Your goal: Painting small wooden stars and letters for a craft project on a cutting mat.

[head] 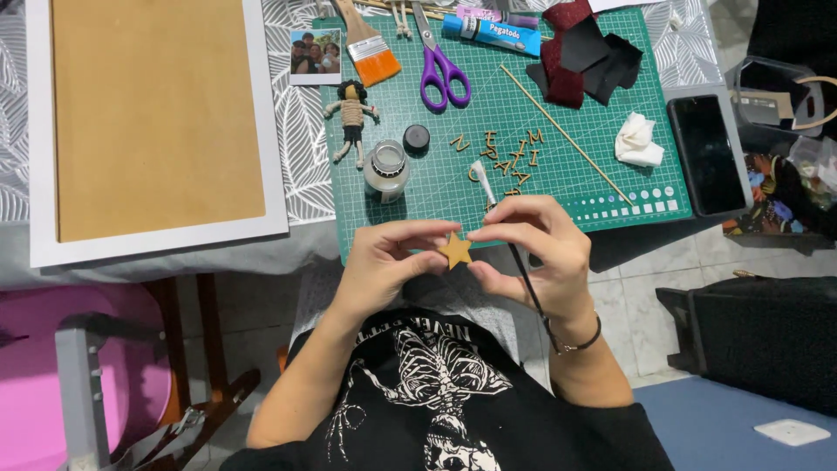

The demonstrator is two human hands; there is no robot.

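Observation:
A small wooden star (pixel 455 251) is pinched between the fingertips of both hands, just in front of the green cutting mat (pixel 602 179). My left hand (pixel 388 260) grips its left points. My right hand (pixel 539 246) grips its right points and also holds a thin paintbrush (pixel 488 187) whose white tip points up over the mat and whose dark handle runs down past my wrist. Small wooden letters (pixel 506 153) lie scattered on the mat just beyond the hands.
On the mat: an open glass jar (pixel 386 166) with its black lid (pixel 416 137), a string doll (pixel 351 118), purple scissors (pixel 440 65), a wide orange brush (pixel 370 48), a glue tube (pixel 490 33), dark fabric scraps (pixel 584 57), a wooden skewer (pixel 567 135). A framed brown board (pixel 153 113) lies left, a phone (pixel 708 153) right.

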